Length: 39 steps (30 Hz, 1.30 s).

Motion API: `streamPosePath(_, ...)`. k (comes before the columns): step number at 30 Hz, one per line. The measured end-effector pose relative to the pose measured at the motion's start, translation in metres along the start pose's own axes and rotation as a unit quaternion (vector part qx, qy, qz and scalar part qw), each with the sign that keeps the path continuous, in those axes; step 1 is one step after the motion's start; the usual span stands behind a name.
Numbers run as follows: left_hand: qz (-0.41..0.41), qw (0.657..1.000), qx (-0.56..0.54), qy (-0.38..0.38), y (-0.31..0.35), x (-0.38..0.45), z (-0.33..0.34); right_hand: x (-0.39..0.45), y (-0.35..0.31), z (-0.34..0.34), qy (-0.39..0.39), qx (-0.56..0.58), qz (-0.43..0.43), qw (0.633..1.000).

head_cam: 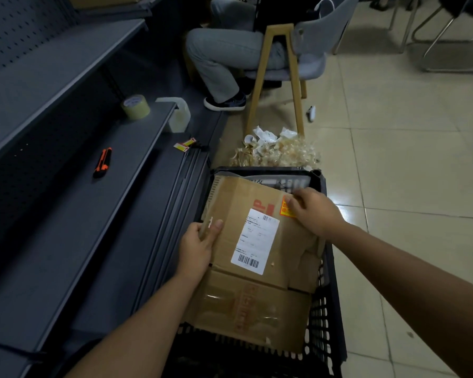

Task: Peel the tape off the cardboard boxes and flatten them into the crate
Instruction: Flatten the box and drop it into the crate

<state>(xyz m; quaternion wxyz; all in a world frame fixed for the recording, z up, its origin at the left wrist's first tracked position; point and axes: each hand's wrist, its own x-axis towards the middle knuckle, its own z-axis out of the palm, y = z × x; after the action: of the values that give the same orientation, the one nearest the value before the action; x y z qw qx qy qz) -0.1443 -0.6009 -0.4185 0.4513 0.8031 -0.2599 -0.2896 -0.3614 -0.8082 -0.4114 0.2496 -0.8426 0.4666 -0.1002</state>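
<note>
Head view: a flattened box (257, 236) is lying in the black crate (328, 309), on another flattened box (246, 312) just nearer the person. The left hand (198, 245) is gripping the box's left edge, thumb on top. The right hand (313, 210) is resting fingers-down on the far right corner, beside an orange sticker (286, 210); whether it is pinching anything cannot be told. Judgement: pressing evenly on both sides should seat the box flat. Both forearms are reaching forward and down.
</note>
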Motion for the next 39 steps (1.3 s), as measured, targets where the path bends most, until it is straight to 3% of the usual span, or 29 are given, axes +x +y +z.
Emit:
streamPosePath(4,0.003,1.000,-0.016,0.005,0.003,0.000,-0.004,-0.003,0.005,-0.011,0.063,0.131,0.091,0.985)
streamPosePath(7,0.008,0.999,-0.028,0.033,0.005,-0.004,-0.007,-0.004,0.007,-0.023,0.058,0.242,0.138,0.959)
streamPosePath(10,-0.031,0.993,-0.075,0.087,0.005,-0.004,-0.008,-0.010,0.002,-0.043,-0.047,0.521,0.166,0.836)
streamPosePath(12,-0.082,0.983,-0.106,0.129,0.007,-0.001,-0.007,-0.019,0.000,-0.042,-0.152,0.563,0.152,0.798)
streamPosePath(15,-0.087,0.984,-0.083,0.129,0.007,0.002,-0.010,-0.033,0.008,-0.015,-0.191,0.541,0.150,0.805)
streamPosePath(22,-0.051,0.989,0.072,0.122,0.005,0.004,-0.010,-0.062,-0.007,0.026,-0.108,0.541,0.236,0.800)
streamPosePath(30,-0.023,0.973,0.200,0.111,-0.009,0.000,0.006,-0.074,-0.024,0.042,0.031,0.338,0.265,0.903)
streamPosePath(35,-0.027,0.966,0.253,0.051,-0.026,-0.005,0.033,-0.080,-0.033,0.066,0.060,0.248,0.281,0.925)
streamPosePath(39,-0.025,0.967,0.253,0.024,-0.046,0.002,0.044,-0.081,-0.025,0.086,0.054,0.233,0.303,0.923)
